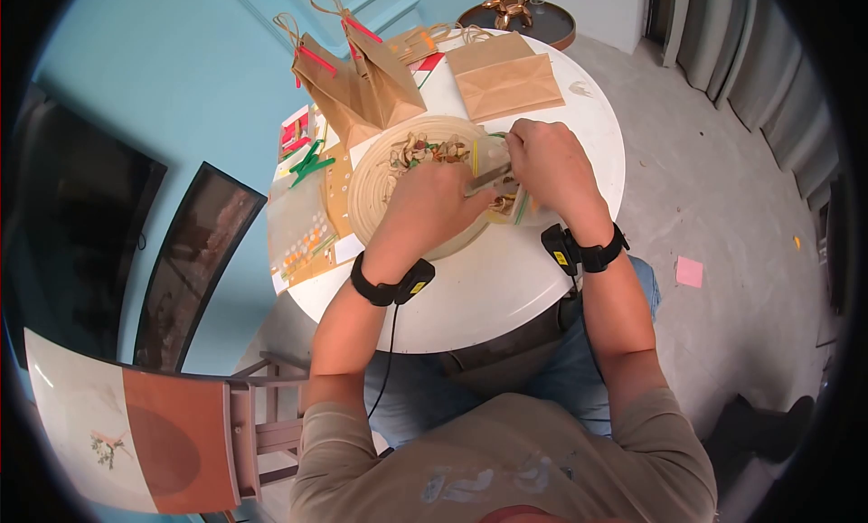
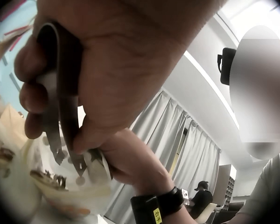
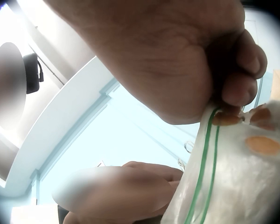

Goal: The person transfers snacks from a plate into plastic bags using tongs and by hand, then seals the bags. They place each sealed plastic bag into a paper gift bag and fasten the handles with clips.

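My left hand [image 1: 429,202] grips a pair of metal tongs [image 2: 67,88], its thumb on one arm and curled fingers on the other. The tong tips point down into the mouth of a clear zip bag [image 3: 242,177] with a green seal line and orange dots. Dark dried pieces [image 2: 51,179] lie inside the bag near the tips. My right hand [image 1: 553,166] pinches the bag's upper edge. Beneath the left hand a round pale tray [image 1: 366,193] holds a heap of sliced dried pieces [image 1: 416,150], partly hidden by that hand.
Two upright brown paper bags [image 1: 393,94] with red clips stand behind the tray; a folded paper bag [image 1: 506,80] lies to their right. Green clips [image 1: 312,164] and dotted clear bags [image 1: 303,225] are at the left of the round white table [image 1: 443,310].
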A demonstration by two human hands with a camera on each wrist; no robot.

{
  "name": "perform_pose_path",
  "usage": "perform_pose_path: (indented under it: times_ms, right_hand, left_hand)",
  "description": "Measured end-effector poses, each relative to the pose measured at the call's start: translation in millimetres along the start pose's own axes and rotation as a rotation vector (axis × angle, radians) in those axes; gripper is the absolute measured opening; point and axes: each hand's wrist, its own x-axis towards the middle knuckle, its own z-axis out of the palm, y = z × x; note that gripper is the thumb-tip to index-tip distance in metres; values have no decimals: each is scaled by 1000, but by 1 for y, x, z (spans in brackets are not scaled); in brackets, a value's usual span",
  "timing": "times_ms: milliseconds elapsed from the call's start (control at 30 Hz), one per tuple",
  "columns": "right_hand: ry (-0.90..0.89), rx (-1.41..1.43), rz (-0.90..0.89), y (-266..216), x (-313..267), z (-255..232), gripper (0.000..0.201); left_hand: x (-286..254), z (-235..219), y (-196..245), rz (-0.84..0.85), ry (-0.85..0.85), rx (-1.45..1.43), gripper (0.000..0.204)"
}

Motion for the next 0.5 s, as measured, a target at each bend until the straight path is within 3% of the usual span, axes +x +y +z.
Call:
perform_pose_path:
  times_ms: [67, 200, 267, 333, 367, 433, 500]
  right_hand:
    - [3, 0, 11, 3, 2, -5, 26]
    - [8, -17, 18, 7, 3, -12, 26]
    - [4, -27, 36, 8, 3, -19, 26]
    - [171, -66, -11, 13, 1, -33, 25]
    - [170, -76, -11, 9, -2, -50, 25]
    - [335, 67, 151, 0, -11, -87, 25]
    - [351, -43, 106, 9, -14, -96, 25]
  left_hand:
    - [-1, -16, 9, -175, -9, -202, 39]
    - [-35, -50, -12, -301, -46, -175, 35]
    - [-55, -59, -25, -449, 107, -319, 32]
    - [-69, -62, -35, -492, 177, -356, 35]
    - [-74, -63, -41, -535, 242, -385, 38]
    - [-82, -59, -57, -533, 262, -370, 38]
    - [-87, -53, -65, -530, 277, -358, 38]
